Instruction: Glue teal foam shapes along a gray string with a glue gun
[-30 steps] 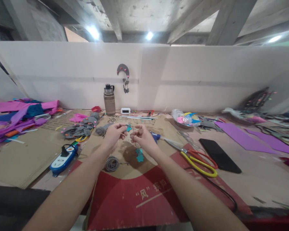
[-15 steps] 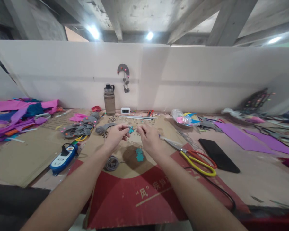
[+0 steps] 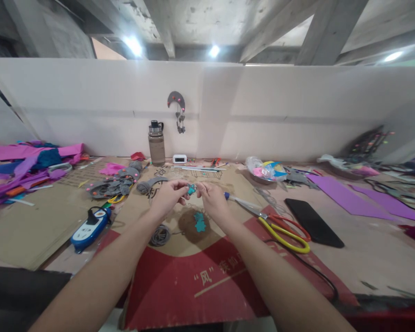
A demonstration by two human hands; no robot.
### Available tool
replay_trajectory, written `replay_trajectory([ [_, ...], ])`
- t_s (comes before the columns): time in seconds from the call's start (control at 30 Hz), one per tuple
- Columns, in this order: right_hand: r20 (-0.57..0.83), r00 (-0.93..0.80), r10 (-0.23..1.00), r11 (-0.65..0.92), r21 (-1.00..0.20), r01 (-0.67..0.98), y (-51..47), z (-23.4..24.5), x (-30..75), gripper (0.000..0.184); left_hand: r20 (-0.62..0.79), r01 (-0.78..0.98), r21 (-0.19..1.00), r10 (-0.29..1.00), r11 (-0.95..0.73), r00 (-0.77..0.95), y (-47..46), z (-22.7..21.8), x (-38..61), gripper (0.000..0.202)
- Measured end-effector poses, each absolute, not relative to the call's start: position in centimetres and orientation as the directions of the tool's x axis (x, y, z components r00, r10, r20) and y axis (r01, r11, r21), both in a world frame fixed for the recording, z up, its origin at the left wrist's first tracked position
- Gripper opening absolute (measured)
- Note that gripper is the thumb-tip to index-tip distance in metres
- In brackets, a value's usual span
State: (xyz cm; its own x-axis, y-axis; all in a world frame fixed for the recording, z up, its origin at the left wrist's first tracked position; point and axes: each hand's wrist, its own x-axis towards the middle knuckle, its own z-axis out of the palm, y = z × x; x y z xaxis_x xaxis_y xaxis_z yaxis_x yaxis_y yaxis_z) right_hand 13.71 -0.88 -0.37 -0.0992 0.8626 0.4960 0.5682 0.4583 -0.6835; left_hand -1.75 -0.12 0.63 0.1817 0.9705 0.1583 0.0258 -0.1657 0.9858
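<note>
Between my two hands, above the cardboard, is a small teal felt flower shape [image 3: 191, 189]. My left hand [image 3: 170, 194] pinches it from the left with thumb and fingertips. My right hand [image 3: 211, 199] is closed in a pinch at its right side; what lies between those fingertips is too small to make out. Below the hands, more teal felt cutouts [image 3: 200, 222] lie on the cardboard [image 3: 180, 286]. A coil of grey cord [image 3: 160, 235] rests to their left.
Scissors [image 3: 276, 223] with red and yellow handles lie right of my hands, beside a black phone [image 3: 313, 222]. A blue power strip [image 3: 91, 229] sits at left. A water bottle [image 3: 157, 144] and small clock [image 3: 179, 159] stand at the back. Purple sheets [image 3: 349, 198] lie right.
The teal flower shape has moved slightly right, and my hands are closer together around it. A blue tip now shows beside my right hand, near the scissors' point.
</note>
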Motion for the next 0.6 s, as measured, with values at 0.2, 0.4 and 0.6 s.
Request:
replay_trajectory([
  [0.2,0.503,-0.111,0.857,0.487,-0.718,0.497,-0.63,-0.43,13.74,0.043,0.167,0.061,0.981,0.967,-0.182,0.190,-0.52,0.76,-1.19,0.023],
  [0.4,0.514,-0.141,0.846,0.501,-0.679,0.537,-0.75,-0.31,13.71,0.036,0.175,0.074,0.978,0.964,-0.193,0.202,-0.39,0.55,-1.26,0.024],
  [0.6,0.508,-0.171,0.844,0.511,-0.665,0.545,-0.71,-0.36,13.77,0.030,0.204,0.082,0.971,0.960,-0.223,0.191,-0.31,0.54,-1.53,0.026],
])
